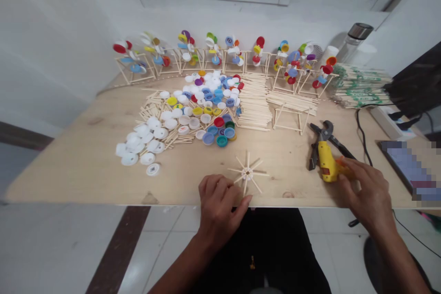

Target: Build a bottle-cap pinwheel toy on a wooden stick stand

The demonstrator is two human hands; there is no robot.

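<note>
My right hand (367,190) is closed around the handle of a yellow hot glue gun (326,158), which lies at the right near black-handled pliers (336,142). Flat on the table before me is a wheel of wooden sticks (247,173), its several spokes spreading from a small pale hub. My left hand (220,204) rests at the table's front edge with fingers curled. Its thumb and index finger meet about the end of the wheel's lowest spoke; the other fingertips are partly hidden.
Bottle caps (206,101) in many colours lie heaped left of centre, beside piled wooden sticks (255,101). Stick frames bearing cap wheels (213,55) line the wall. A lone stick frame (291,119), a power strip (392,121), a phone (409,170) and a glass bottle (354,41) are at right.
</note>
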